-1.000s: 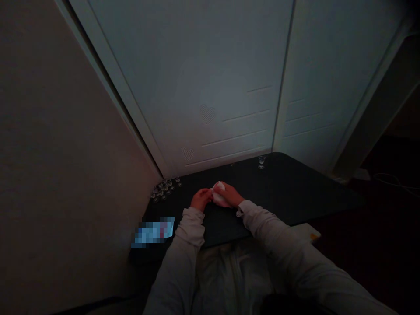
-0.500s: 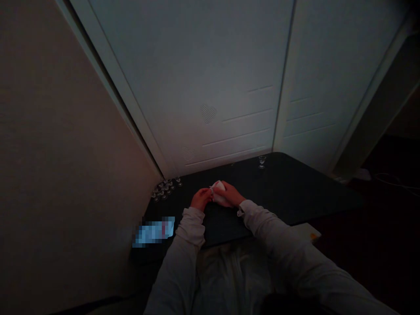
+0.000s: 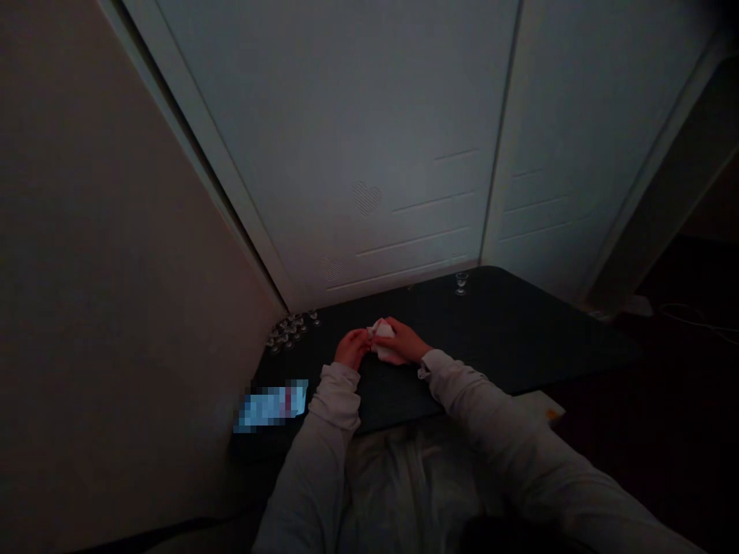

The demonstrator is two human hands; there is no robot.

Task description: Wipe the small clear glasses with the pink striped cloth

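Over the dark table (image 3: 496, 331), my two hands meet close together. My right hand (image 3: 407, 342) is closed around a crumpled white cloth (image 3: 383, 329), part of which hangs below the fingers. My left hand (image 3: 351, 348) is closed at the cloth's left side, its fingertips pinched together. A small pale, glassy-looking bit shows between the hands, but its shape is mostly covered by fingers and cloth. A small stemmed glass (image 3: 460, 284) stands upright alone near the table's back edge, to the right of my hands.
Several small stemmed glasses (image 3: 287, 332) are grouped at the table's back left, beside the wall. A lit, blurred-out screen (image 3: 271, 406) lies at the front left. White panels (image 3: 369, 138) rise behind the table. A pale box-like object (image 3: 540, 408) is beyond the front edge, by my right sleeve.
The cloth has shifted and bunched slightly between my hands, and the right fingers have moved a little over it. The glasses and the screen stay where they were.
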